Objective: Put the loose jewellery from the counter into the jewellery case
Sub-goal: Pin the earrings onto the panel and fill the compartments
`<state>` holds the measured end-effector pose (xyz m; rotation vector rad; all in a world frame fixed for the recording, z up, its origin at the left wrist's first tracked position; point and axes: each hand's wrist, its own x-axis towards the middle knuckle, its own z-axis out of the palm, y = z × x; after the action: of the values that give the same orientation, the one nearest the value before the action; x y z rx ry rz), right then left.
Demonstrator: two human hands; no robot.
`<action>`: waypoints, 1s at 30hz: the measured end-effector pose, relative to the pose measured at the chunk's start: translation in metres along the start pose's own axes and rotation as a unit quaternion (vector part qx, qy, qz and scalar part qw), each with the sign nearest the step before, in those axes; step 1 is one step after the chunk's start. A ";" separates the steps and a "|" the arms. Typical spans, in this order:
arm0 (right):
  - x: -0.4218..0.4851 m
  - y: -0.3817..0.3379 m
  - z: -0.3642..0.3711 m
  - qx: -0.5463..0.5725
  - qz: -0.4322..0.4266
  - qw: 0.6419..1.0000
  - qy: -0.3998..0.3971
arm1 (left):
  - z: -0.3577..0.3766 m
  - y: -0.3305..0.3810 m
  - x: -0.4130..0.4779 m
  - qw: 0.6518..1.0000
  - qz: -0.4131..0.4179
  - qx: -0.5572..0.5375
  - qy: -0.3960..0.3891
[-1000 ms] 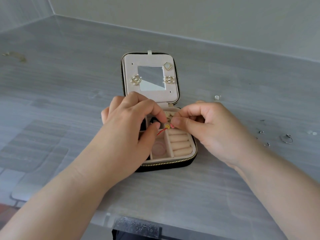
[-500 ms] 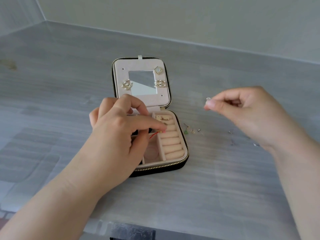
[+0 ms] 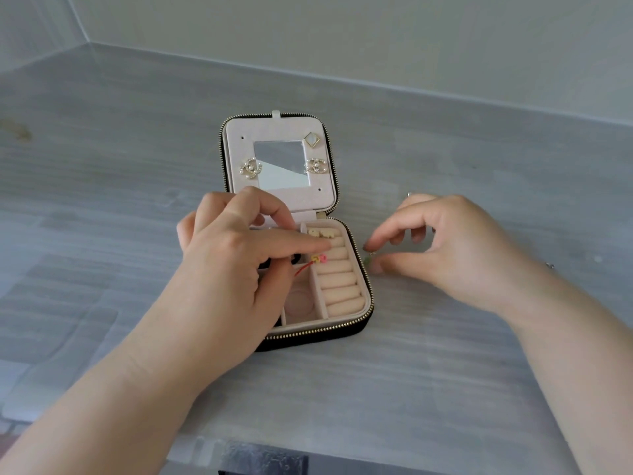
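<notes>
On the grey, streaky tabletop (image 3: 411,371) the square case (image 3: 342,329) lies open in front of you, black outside with a gold zip round the rim and a pale pink, velvety lining. Its lid (image 3: 274,128) leans back and carries a small mirror (image 3: 281,162). Two sparkly crystal earrings (image 3: 251,168) are pinned either side of the mirror, and a diamond-shaped stud (image 3: 311,140) sits at its top right corner.

The right side of the tray holds a column of soft padded rolls (image 3: 339,282), with two small cream studs (image 3: 321,232) tucked in at the far end. Just left of the rolls is a compartment (image 3: 299,303) with a round dimple pressed into its floor.

Your left hand (image 3: 233,255) hovers over the tray, forefinger stretched out. Thumb and forefinger pinch a thin red cord (image 3: 303,268), and its yellow and pink beads (image 3: 319,258) hang above the divider.

Your right hand (image 3: 445,248) is beside the case with its fingers loosely curled. Its thumb and forefinger sit either side of a tiny green-and-gold piece (image 3: 369,257) on the tabletop. I cannot tell whether they have hold of it. A small silver bit (image 3: 410,194) lies just behind that hand.
</notes>
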<state>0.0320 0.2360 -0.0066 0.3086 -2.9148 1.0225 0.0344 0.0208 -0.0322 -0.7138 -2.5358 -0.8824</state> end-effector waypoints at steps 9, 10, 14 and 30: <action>-0.001 -0.004 0.004 0.088 0.001 0.995 0.035 | 0.001 0.001 0.000 1.000 -0.016 0.006 -0.003; -0.001 -0.008 0.004 0.163 0.010 0.986 0.029 | 0.000 0.002 0.000 1.000 -0.018 0.006 -0.004; -0.001 -0.021 0.014 0.230 0.021 0.972 -0.041 | 0.000 0.002 0.000 1.000 -0.025 0.005 -0.018; 0.007 -0.024 0.030 0.200 0.035 0.978 -0.048 | 0.001 0.001 0.000 0.999 -0.034 0.003 -0.026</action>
<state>0.0310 0.1978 -0.0140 0.2733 -2.7961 1.6506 0.0349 0.0214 -0.0327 -0.6601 -2.6218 -0.8887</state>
